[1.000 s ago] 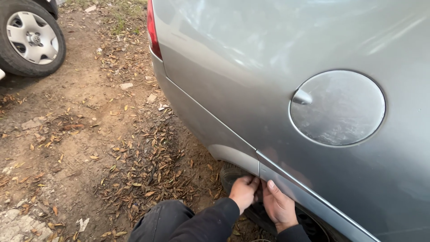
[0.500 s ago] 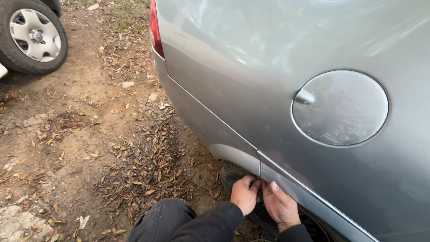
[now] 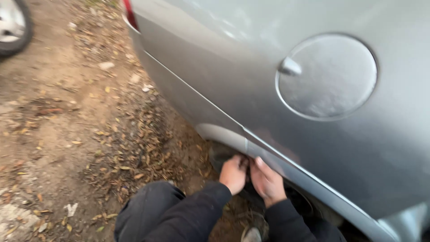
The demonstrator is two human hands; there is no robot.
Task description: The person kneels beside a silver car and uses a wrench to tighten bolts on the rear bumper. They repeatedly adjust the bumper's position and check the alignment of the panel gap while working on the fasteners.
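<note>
Both hands, left hand (image 3: 233,174) and right hand (image 3: 268,183), reached under the silver car's curved wheel-arch lip (image 3: 251,148). Fingers hidden behind that lip; grip couldn't be told. Lip dull, grimy.

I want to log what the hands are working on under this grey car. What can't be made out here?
- Fingertips of the left hand and right hand, head view: tucked under the wheel-arch edge, so any grip is hidden.
- What they touch: lost in the dark wheel well.
- Other car's wheel: cut off by the left edge.
- Whole view: motion-blurred, so fine detail is lost.
</note>
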